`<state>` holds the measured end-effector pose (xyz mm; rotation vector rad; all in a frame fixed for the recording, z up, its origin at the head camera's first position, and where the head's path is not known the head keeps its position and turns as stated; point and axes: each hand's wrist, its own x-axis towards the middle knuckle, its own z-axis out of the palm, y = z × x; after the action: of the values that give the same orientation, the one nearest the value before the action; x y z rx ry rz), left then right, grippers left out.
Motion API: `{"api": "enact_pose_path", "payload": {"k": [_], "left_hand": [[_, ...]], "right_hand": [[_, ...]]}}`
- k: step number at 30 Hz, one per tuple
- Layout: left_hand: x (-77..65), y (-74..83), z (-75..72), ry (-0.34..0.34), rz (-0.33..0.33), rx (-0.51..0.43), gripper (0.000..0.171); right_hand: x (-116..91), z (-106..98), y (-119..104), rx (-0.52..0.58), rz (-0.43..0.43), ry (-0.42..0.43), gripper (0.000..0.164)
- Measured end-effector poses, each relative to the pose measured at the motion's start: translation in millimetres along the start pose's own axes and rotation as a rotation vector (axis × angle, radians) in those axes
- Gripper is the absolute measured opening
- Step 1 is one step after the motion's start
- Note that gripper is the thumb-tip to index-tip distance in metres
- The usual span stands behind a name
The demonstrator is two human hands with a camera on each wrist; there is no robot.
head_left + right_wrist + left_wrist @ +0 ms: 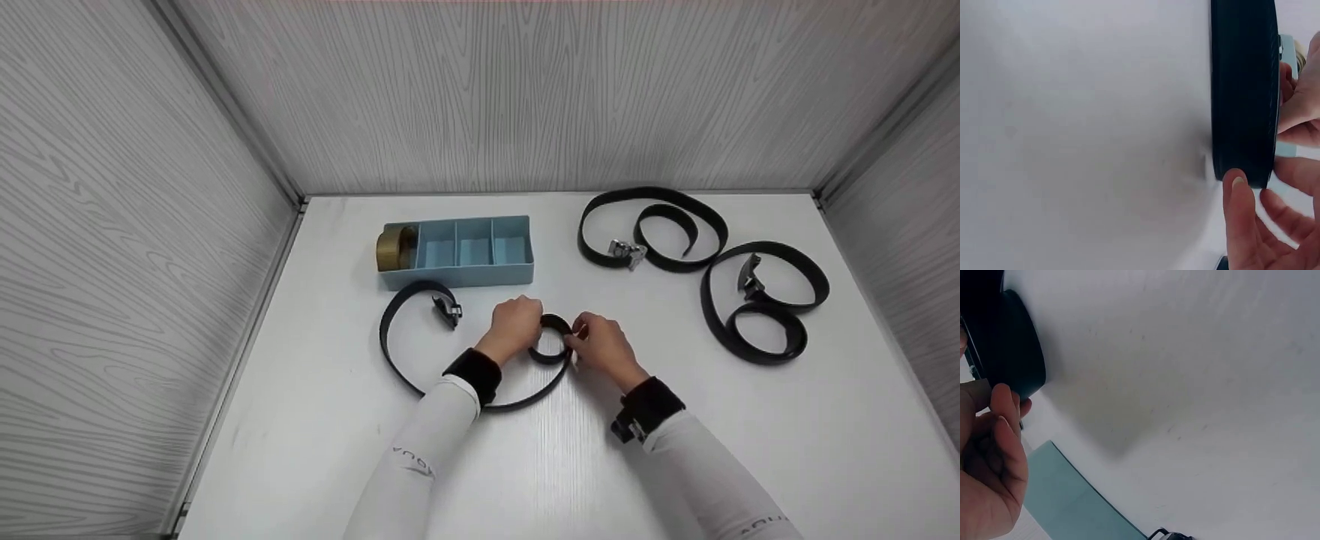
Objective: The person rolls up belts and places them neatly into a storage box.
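A black belt (517, 406) stands on its edge on the white table, one end wound into a small coil (550, 359). Its strap sweeps round to the left in a wide curve, ending at a metal buckle (448, 309). My left hand (517, 322) pinches the coil's left side; in the left wrist view its fingertips meet the lower edge of the dark band (1016, 349). On the coil's right side, my right hand (604, 345) pinches the strap (1244, 95), its thumb on the outer face in the right wrist view. The coil's inner turns are partly hidden by fingers.
Behind the left hand stands a blue divided tray (457, 277), a brown rolled band (391, 251) in its leftmost compartment. Two more black belts lie to the right, one loosely curled (652, 193) at the back, another partly coiled (765, 358) nearer. Panels enclose the table's back and sides.
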<state>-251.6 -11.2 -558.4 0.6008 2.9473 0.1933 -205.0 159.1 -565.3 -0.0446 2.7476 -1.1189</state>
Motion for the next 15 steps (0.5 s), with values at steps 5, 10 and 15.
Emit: {"api": "enact_pose_path", "payload": {"k": [5, 10, 15], "left_hand": [[-4.1, 2.2, -3.9, -0.088, -0.012, -0.031, 0.007], [-5.4, 1.8, -1.8, -0.044, 0.035, 0.042, 0.015], [-5.9, 0.1, 0.9, -0.007, 0.054, 0.066, 0.011]], "right_hand": [[2.7, 0.9, -6.8, -0.011, 0.006, 0.049, 0.008], [8.4, 1.7, -7.9, -0.072, -0.069, 0.061, 0.006], [9.4, 4.0, -4.0, -0.019, -0.086, 0.000, 0.006]]}}
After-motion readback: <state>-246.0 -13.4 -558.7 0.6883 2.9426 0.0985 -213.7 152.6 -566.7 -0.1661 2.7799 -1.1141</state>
